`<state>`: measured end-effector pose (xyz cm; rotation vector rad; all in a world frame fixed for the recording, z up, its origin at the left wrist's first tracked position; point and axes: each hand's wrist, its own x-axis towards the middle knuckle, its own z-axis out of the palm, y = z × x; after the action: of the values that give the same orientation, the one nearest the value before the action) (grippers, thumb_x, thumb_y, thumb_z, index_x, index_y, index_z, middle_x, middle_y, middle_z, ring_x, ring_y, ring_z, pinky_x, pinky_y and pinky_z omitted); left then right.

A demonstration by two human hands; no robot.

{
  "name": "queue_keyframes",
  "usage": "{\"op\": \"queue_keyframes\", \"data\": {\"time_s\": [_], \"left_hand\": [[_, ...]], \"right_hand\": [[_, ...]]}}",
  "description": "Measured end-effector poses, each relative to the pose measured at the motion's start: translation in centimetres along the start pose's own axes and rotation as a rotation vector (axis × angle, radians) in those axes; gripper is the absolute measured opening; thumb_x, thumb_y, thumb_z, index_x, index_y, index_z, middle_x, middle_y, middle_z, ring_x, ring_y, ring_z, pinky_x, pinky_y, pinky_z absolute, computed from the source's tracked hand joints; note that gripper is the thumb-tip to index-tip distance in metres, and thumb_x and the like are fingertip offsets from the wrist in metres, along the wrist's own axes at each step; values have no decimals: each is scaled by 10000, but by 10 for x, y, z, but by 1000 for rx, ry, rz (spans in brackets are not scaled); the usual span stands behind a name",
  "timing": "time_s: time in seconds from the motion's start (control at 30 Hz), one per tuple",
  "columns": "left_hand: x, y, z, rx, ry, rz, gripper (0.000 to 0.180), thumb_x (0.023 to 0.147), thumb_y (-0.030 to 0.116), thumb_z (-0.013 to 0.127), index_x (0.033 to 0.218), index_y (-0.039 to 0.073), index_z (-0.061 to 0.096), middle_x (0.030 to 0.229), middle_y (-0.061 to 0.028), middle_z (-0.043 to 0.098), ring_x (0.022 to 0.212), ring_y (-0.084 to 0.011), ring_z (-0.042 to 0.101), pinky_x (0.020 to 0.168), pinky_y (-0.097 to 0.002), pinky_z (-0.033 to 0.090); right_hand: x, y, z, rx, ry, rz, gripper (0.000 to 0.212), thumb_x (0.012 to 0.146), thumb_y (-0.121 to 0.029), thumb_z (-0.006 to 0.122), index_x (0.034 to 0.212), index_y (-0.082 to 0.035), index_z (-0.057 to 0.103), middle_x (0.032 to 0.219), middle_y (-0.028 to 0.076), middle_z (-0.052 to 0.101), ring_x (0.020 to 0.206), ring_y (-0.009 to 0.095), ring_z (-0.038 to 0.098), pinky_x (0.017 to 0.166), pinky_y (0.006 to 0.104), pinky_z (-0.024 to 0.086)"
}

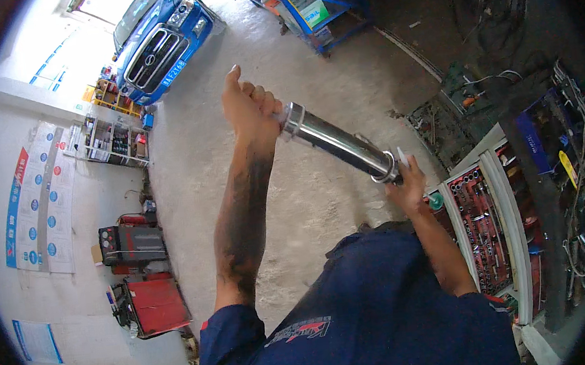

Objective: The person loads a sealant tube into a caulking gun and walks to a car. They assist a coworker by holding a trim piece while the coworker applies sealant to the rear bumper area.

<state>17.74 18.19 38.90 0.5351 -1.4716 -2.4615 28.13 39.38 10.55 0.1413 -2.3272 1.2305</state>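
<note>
Polished metal cylinder (336, 142) held aslant over the concrete floor (310, 63), in front of the torso. Left hand (248, 110) clenched at its upper-left end, thumb raised; right hand (407, 185) grasping its lower-right end. Socket tray (479, 229) beside the right forearm; blue vehicle (162, 48) parked well beyond, upper left.

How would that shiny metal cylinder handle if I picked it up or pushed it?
Probably stiff: the metal cylinder runs straight between the left hand and the right hand. It may be slippery, as its surface looks smooth and shiny. Laid down, its round body might roll.
</note>
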Motion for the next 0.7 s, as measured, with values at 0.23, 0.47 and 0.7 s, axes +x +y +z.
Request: {"op": "queue_keyframes", "data": {"time_s": [0.23, 0.47, 0.7], "left_hand": [[-2, 3, -32, 8, -246, 27, 189, 870, 226, 529, 899, 40, 509, 701, -69, 476, 665, -214, 483, 682, -378, 421], [-29, 21, -51, 395, -765, 225, 417, 835, 79, 530, 1226, -66, 521, 1133, -194, 624, 1053, -266, 605, 902, -392, 473], [-30, 18, -50, 489, -661, 373, 281, 846, 34, 579, 1106, -71, 589, 996, -176, 682, 913, -228, 658, 824, -340, 516]], "right_hand": [[13, 15, 9, 366, -276, 234, 499, 659, -189, 737, 1118, -36, 616, 1108, 151, 584, 952, 317, 610, 858, 372, 503], [4, -13, 6, 551, -367, 66, 375, 666, -36, 767, 1027, -40, 663, 999, 82, 655, 930, 189, 637, 861, 297, 487], [5, -20, 9, 686, -375, 243, 328, 671, -16, 760, 986, -25, 667, 944, 60, 681, 877, 170, 643, 829, 293, 493]]}}
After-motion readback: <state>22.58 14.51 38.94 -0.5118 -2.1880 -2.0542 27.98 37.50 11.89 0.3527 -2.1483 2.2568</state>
